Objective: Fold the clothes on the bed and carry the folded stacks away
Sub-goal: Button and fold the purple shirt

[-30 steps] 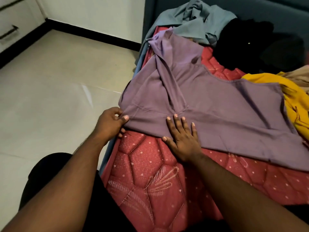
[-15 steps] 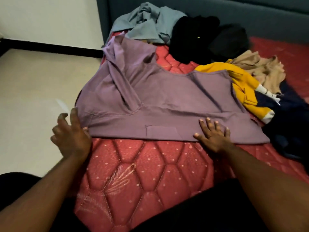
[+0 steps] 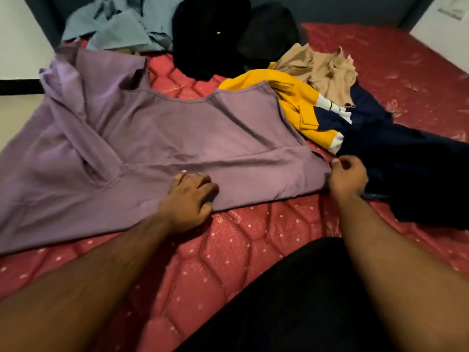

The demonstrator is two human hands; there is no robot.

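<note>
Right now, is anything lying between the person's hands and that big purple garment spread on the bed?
Nothing visible. The left hand rests directly on the purple garment at its near hem, and the right hand grips its right corner, beside the dark navy cloth.

A pale tiled floor shows at the far left, meeting a white wall along a black skirting strip. Behind the mattress stands a dark grey-blue upholstered headboard, running across the top of the view. At the top right corner a white panel or piece of furniture cuts in, with faint markings too blurred to read.
</note>
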